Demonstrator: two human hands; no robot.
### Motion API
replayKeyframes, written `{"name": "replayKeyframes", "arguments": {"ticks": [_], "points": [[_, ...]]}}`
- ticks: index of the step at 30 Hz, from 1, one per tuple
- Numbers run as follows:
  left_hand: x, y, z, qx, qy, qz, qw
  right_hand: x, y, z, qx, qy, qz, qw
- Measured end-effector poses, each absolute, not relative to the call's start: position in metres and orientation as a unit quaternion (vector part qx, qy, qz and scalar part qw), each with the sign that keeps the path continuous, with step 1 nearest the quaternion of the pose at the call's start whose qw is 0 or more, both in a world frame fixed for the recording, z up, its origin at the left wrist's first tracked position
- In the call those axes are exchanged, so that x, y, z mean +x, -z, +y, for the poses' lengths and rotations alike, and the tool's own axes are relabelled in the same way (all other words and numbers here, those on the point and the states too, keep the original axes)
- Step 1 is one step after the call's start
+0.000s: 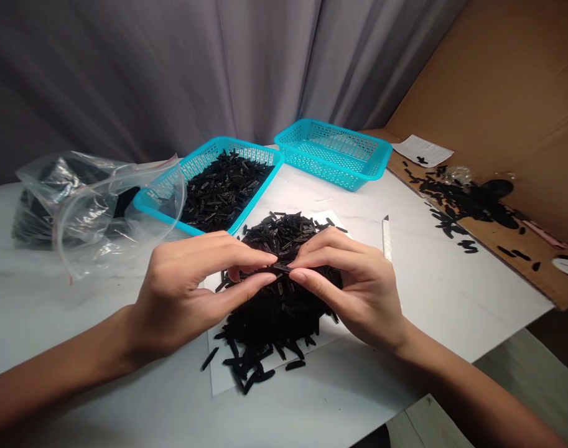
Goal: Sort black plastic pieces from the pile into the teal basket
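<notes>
Between my two hands is a small, flat, dark strip [282, 267], pinched at both ends. Thumb and fingertips of my left hand [195, 280] close on its left end. My right hand [353, 280] pinches the right end in the same way. What exactly the strip is I cannot tell; it looks like the pieces beneath. Under both hands lies a heap of thin black pieces [269, 323], some with small holes, on a white sheet [218, 376]. Several pieces have spread toward the sheet's front edge.
A blue basket [246, 214] behind the heap holds many black pieces; another blue basket [335, 174] stands to its right. At left lies a clear zip bag [92, 205] with dark contents. A narrow white tool [386, 239] lies right. Black scraps [470, 199] cover some cardboard [545, 267].
</notes>
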State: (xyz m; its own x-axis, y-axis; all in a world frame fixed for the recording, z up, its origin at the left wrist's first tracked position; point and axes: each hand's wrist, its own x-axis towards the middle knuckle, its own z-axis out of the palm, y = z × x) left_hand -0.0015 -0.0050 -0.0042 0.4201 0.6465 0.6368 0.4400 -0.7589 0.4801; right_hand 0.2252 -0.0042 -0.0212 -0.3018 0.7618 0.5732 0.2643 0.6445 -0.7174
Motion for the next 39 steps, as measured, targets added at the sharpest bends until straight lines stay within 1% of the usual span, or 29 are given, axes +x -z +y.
{"name": "replayKeyframes", "arguments": {"ticks": [26,28,29,32,33,34,36,39], "points": [[0.002,0.006,-0.008,0.844,-0.432,0.291,0.127,0.225,0.028,-0.003,-0.297,-0.218,-0.773,0.516],[-0.002,0.004,-0.003,0.847,-0.428,0.299,0.105,0.226,0.028,-0.003,-0.303,-0.218,-0.774,0.512],[-0.007,0.004,0.003,0.846,-0.424,0.315,0.073,0.226,0.029,-0.002,-0.308,-0.22,-0.773,0.508],[-0.031,0.004,0.03,0.814,-0.408,0.405,-0.081,0.226,0.03,-0.002,-0.327,-0.227,-0.771,0.498],[-0.04,0.005,0.039,0.795,-0.404,0.437,-0.118,0.226,0.03,-0.002,-0.331,-0.227,-0.772,0.493],[-0.048,0.007,0.048,0.775,-0.403,0.47,-0.126,0.226,0.03,-0.002,-0.334,-0.226,-0.773,0.489],[-0.055,0.009,0.056,0.76,-0.41,0.494,-0.102,0.225,0.029,-0.002,-0.344,-0.224,-0.778,0.476],[-0.045,0.013,0.046,0.798,-0.411,0.438,-0.048,0.224,0.029,-0.002,-0.359,-0.228,-0.78,0.46]]}}
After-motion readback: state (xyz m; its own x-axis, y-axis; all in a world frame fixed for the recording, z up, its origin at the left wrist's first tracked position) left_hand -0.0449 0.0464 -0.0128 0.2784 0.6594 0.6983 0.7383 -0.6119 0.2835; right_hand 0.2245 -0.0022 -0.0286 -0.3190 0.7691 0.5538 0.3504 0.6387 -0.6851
